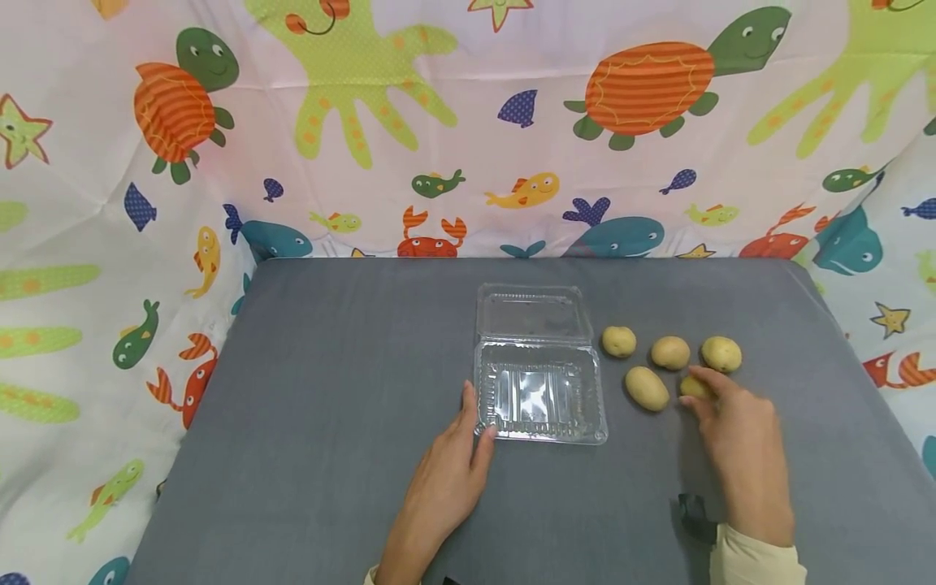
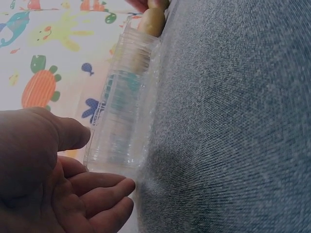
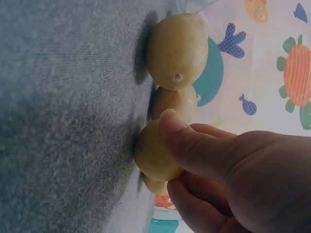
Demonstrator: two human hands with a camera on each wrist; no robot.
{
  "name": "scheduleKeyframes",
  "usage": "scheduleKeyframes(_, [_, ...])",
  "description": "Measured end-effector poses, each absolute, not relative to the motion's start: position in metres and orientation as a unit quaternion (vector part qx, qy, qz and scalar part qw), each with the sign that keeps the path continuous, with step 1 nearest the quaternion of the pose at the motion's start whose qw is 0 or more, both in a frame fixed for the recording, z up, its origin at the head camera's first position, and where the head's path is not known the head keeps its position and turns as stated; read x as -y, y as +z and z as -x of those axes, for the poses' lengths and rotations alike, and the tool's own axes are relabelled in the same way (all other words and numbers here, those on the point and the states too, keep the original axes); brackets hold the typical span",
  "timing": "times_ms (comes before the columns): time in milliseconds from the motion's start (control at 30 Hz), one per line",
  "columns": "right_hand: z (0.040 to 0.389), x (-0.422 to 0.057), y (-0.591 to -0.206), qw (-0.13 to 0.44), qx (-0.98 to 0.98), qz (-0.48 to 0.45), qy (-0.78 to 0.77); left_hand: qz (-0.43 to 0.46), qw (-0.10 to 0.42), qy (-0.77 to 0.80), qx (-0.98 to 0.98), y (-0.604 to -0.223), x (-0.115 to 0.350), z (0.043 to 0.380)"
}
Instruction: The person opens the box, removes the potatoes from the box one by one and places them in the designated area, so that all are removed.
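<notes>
My right hand point(image 1: 746, 443) pinches a small potato point(image 3: 156, 151) between thumb and fingers, down at the grey cloth. Around it lie more potatoes: an oval one point(image 1: 647, 388) to its left, two behind it point(image 1: 670, 353) and a small one point(image 1: 619, 342) nearest the box. A clear plastic clamshell box point(image 1: 539, 394) stands with its lid point(image 1: 532, 313) laid back, and nothing is seen inside. At the box's front left corner rests my left hand point(image 1: 448, 479), its fingers fairly straight along the side and its thumb by the rim.
Grey cloth point(image 1: 351, 366) covers the table. A white curtain point(image 1: 483, 146) printed with sea animals hangs behind and at both sides. A dark object point(image 1: 696, 518) sits beside the right wrist.
</notes>
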State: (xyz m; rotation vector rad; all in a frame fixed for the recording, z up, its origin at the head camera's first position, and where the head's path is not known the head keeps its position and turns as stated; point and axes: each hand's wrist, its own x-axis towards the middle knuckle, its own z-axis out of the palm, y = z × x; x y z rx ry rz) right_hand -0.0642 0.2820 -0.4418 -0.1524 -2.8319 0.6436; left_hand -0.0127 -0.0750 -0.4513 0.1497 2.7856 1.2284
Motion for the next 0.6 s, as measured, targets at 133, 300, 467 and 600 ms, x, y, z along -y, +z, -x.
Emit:
scheduleKeyframes(133, [0.065,-0.281,-0.441,0.108,0.969,0.047,0.217,-0.047,0.041,0.404,-0.912,-0.452,0.074,0.013])
scheduleKeyframes(300, [0.063,-0.282,-0.440,0.127,0.969,0.028,0.210,-0.042,0.037,0.405,-0.913,-0.453,0.073,0.011])
scheduleKeyframes(467, [0.060,-0.282,-0.435,0.128,0.969,0.016,0.211,-0.041,0.033,0.407,-0.912,-0.453,0.073,0.010])
scheduleKeyframes(600, [0.060,-0.280,-0.424,0.114,0.971,0.020,0.209,-0.043,0.033,0.413,-0.909,-0.452,0.073,0.011])
